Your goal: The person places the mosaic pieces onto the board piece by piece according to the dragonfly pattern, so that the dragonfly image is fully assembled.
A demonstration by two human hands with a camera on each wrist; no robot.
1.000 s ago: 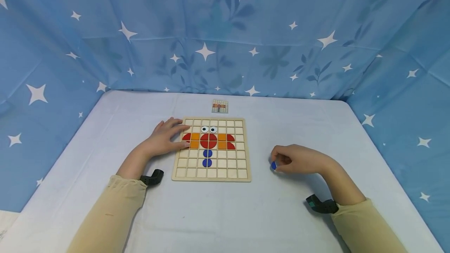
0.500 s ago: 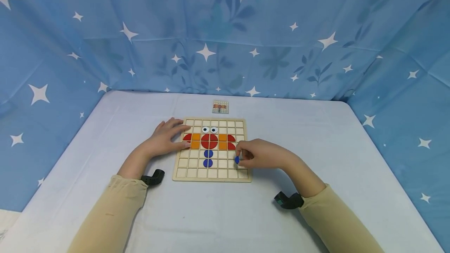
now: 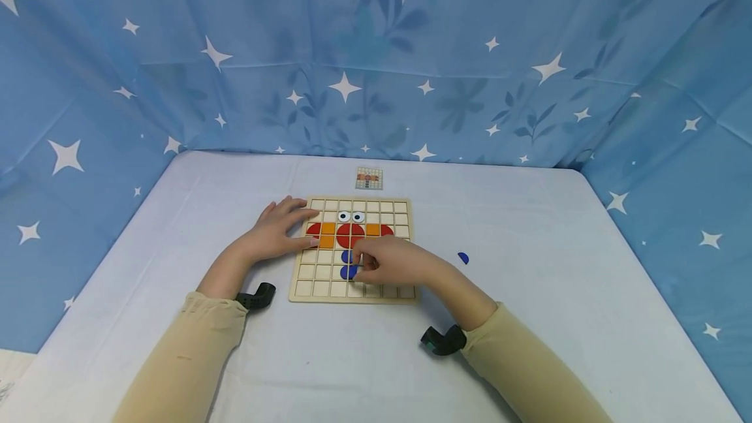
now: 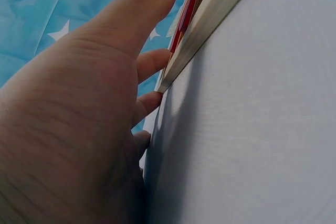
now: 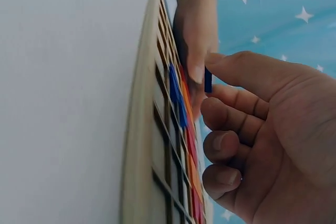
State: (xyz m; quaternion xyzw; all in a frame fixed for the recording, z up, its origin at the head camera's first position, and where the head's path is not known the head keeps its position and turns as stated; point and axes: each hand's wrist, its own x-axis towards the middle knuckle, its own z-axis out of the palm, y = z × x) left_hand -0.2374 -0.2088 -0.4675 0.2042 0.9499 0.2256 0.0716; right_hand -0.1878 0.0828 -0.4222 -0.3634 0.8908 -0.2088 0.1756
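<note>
A wooden grid board lies on the table, bearing red, orange and blue pieces and two eye pieces. My left hand rests along its left edge, fingers spread and thumb over the red and orange pieces. Over the lower middle of the board, my right hand pinches a thin dark blue piece between thumb and index finger. In the right wrist view that piece stands on edge, above the grid. Blue pieces in the board sit right beside the right fingertips. The right hand covers part of the board's right half.
Right of the board a blue half-circle piece lies on the white tablecloth. Behind the board is a small pattern card. A blue star-printed curtain surrounds the table's back and sides.
My right hand has moved left from the tablecloth to over the board, carrying the blue piece. A half-circle piece on the cloth has come into view. My left hand has stayed put.
</note>
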